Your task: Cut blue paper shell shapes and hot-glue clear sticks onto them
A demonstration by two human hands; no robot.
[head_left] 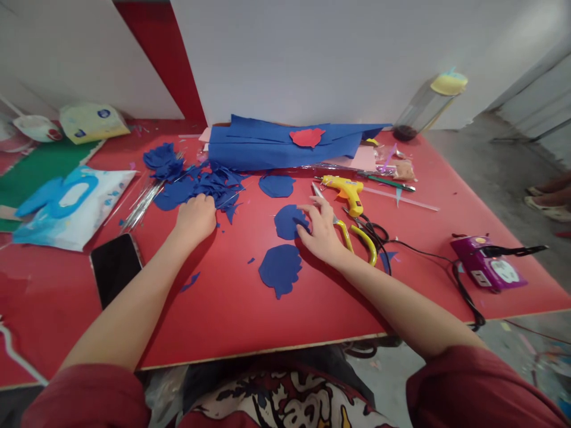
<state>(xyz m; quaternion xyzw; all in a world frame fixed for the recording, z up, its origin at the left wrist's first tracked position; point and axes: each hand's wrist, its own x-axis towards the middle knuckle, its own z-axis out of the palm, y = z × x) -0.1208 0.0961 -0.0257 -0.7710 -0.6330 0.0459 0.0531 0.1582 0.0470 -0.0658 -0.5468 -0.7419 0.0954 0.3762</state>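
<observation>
Both outstretched | left hand (195, 215) curled on scraps (214, 189) | right hand (319, 230) open on cutout (286, 222)

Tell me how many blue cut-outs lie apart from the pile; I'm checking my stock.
3: far cut-out below the sheet, middle cut-out under the right hand, near cut-out by the table edge. The pile may hide more.

I can't read any words or numbers here. The yellow pack (91, 122) by the wall has little blue round marks on it, but they are too small and blurry for me to read.
</observation>
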